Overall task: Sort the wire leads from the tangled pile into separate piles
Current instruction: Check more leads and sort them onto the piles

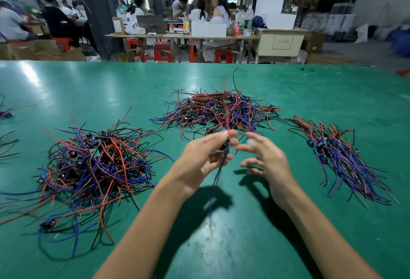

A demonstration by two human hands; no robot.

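Green counter (266,223) was seen carrying three heaps of red, blue and black wire leads: a tangled pile (217,110) at centre, a loose left pile (93,163), and an aligned right pile (339,154). One wire lead (225,123), motion-blurred, was pinched upright in the left hand (204,159). The right hand (264,156) was held just beside it, fingers spread, holding nothing.

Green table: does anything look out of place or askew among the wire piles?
Mostly orderly. The right pile lies combed parallel, while a few stray leads sit apart at the table's far left edge. The left hand holds one lead.
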